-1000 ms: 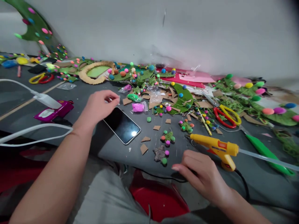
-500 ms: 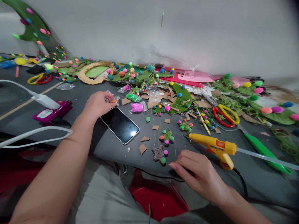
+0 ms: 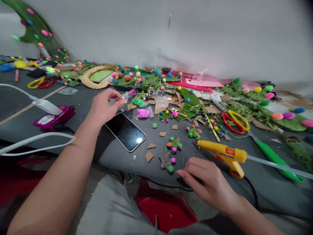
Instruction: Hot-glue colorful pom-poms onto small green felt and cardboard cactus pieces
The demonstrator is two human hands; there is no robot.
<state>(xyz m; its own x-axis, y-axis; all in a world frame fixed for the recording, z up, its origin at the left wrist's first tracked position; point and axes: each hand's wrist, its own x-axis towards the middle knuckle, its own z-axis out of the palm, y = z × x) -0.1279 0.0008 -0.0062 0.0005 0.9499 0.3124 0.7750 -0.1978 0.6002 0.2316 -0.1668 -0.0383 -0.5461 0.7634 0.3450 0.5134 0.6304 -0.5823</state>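
My left hand (image 3: 104,106) is up off the table (image 3: 97,98), fingers pinched shut on a small clear plastic bag (image 3: 119,99). The bag hangs just above the top end of the phone (image 3: 126,131), w/ something orange-ish inside, too small to tell what. The phone lies face up, screen dark, tilted diagonally, right below & a bit right of that hand.

My right hand (image 3: 207,184) rests palm down on the near edge of the table, fingers loosely curled & spread, gripping nothing that I can see. Fingertips point left toward a small twine star (image 3: 166,160) w/ a pink & a green pom-pom touching it. The yellow glue gun (image 3: 226,156) lies on its side just behind the right hand, nozzle pointing left, clear glue stick poking out the back to the right, black cord running down past my wrist. Hand & gun are close but apart.

Between the phone & the gun: brown cardboard scraps (image 3: 149,156), and a small green twine piece ringed w/ pom-poms (image 3: 175,143). Further back, a pink bag (image 3: 143,113) & a green bag (image 3: 140,102) of pom-poms, then a green felt crescent (image 3: 192,101) dotted w/ pom-poms. Red & yellow scissors (image 3: 235,121) lie right of that, a green-handled tool (image 3: 276,160) beyond the gun. Far left: a magenta glue gun (image 3: 52,119) w/ a white cable looping toward me.
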